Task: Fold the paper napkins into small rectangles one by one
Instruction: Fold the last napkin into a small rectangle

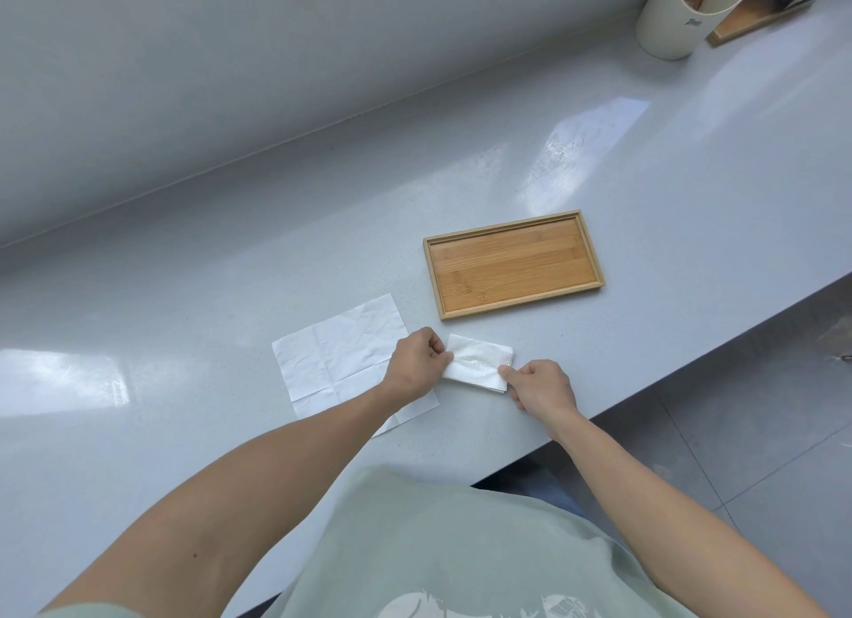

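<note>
Nearest, shirt (461, 548): pale green, bottom centre of frame.
Right hand (541, 384): pinches the right end of the folded napkin (477, 363).
Left hand (415, 364): pinches its left end.
Folded napkin: small white rectangle, centre frame, on the tabletop (645, 179).
Open napkin (336, 357): flat, left of centre, partly under the left forearm.
Wooden tray (511, 264): just beyond the folded napkin.
Cream container (677, 13): upper right corner.
</note>
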